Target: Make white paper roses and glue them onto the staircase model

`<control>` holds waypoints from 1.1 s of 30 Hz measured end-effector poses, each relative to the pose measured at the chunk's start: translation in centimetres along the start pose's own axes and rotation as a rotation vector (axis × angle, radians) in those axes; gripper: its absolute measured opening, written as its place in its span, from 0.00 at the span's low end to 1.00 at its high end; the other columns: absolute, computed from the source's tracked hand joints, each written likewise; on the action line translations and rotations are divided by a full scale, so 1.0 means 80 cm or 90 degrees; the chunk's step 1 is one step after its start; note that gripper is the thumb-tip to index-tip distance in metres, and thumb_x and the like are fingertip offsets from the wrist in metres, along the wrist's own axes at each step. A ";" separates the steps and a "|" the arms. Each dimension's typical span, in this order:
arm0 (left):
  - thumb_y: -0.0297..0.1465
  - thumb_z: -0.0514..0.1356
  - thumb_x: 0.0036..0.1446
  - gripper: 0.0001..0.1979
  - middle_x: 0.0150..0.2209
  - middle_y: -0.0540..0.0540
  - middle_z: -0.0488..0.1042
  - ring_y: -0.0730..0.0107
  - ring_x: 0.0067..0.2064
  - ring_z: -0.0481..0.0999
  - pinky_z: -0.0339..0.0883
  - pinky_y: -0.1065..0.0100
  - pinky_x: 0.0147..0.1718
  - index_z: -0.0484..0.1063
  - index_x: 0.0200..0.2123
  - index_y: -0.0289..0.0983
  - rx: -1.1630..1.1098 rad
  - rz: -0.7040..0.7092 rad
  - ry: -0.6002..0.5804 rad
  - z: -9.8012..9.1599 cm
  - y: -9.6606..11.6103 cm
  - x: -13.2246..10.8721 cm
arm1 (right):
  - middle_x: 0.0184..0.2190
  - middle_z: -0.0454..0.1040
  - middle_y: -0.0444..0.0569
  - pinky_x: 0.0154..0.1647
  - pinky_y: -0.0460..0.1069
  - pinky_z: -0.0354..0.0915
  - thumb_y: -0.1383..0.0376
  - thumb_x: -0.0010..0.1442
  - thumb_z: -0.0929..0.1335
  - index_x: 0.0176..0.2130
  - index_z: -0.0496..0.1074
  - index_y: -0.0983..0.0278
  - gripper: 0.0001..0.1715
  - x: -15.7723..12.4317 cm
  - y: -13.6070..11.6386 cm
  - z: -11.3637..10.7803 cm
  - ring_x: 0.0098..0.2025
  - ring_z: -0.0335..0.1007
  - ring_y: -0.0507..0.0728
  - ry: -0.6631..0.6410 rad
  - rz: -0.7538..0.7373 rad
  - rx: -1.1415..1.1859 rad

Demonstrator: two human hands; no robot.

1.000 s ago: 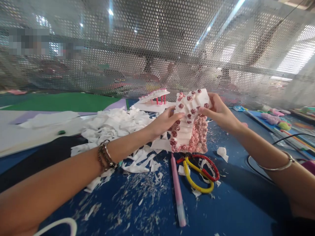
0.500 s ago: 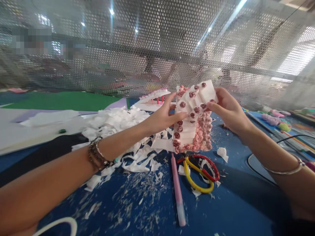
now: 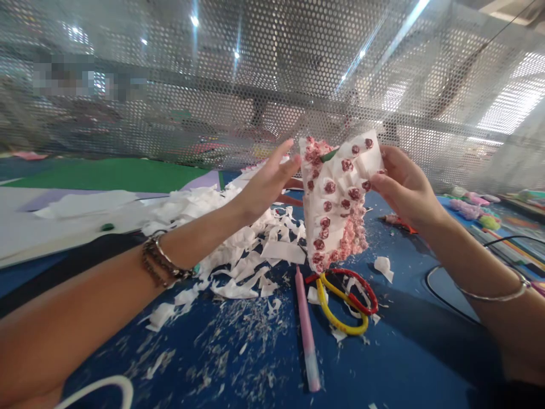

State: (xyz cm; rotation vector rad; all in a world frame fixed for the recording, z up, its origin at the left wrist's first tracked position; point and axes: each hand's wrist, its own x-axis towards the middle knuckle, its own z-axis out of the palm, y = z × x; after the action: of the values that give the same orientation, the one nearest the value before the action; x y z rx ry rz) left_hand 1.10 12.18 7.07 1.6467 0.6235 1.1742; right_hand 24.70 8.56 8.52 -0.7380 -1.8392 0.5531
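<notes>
A white paper piece [image 3: 336, 210] dotted with dark red rosettes and edged with dense pink rosettes stands tilted above the table. My right hand [image 3: 404, 184] pinches its upper right side between thumb and fingers. Just left of the piece, my left hand [image 3: 276, 179] has its fingers spread and holds nothing. A small green part [image 3: 329, 155] shows near the top of the piece. Below lie scissors with red and yellow handles [image 3: 343, 329] and a pink pen-like stick [image 3: 307, 335].
Torn white paper scraps [image 3: 242, 272] cover the blue table [image 3: 255, 363] left of centre. Green sheet [image 3: 102, 174] at the back left; pink and yellow fluffy bits [image 3: 472, 210] and a black cable [image 3: 443, 301] at right. A perforated metal screen [image 3: 272, 74] stands behind.
My left hand has let go of the paper piece and moved slightly left and up, fingers spread. The piece has turned and shifted a little right with my right hand, exposing its left side.
</notes>
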 end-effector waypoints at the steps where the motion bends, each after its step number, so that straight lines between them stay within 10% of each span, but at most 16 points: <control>1: 0.48 0.57 0.55 0.42 0.57 0.40 0.66 0.53 0.48 0.74 0.73 0.63 0.31 0.40 0.66 0.45 0.007 -0.005 0.014 -0.003 0.000 0.002 | 0.48 0.71 0.49 0.48 0.53 0.70 0.59 0.56 0.67 0.51 0.65 0.59 0.22 -0.001 -0.001 0.001 0.47 0.69 0.56 -0.014 0.002 -0.010; 10: 0.40 0.61 0.52 0.30 0.48 0.41 0.74 0.57 0.45 0.75 0.73 0.66 0.33 0.63 0.58 0.41 0.141 -0.036 -0.036 -0.010 0.000 0.004 | 0.50 0.71 0.49 0.50 0.55 0.69 0.57 0.59 0.66 0.56 0.63 0.58 0.26 -0.001 -0.001 0.008 0.50 0.69 0.58 -0.115 0.021 -0.007; 33: 0.42 0.60 0.54 0.27 0.44 0.40 0.77 0.62 0.40 0.78 0.71 0.70 0.31 0.65 0.56 0.40 0.181 -0.070 -0.061 -0.020 -0.001 0.010 | 0.53 0.67 0.50 0.49 0.56 0.69 0.58 0.59 0.64 0.55 0.65 0.57 0.24 0.000 -0.004 0.008 0.50 0.67 0.57 -0.050 0.015 -0.163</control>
State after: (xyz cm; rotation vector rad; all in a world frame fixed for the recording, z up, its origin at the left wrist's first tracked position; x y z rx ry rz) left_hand -0.04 13.55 7.42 1.8684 0.8398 0.9536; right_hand 24.05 8.35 8.50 -0.9200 -1.9993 0.3680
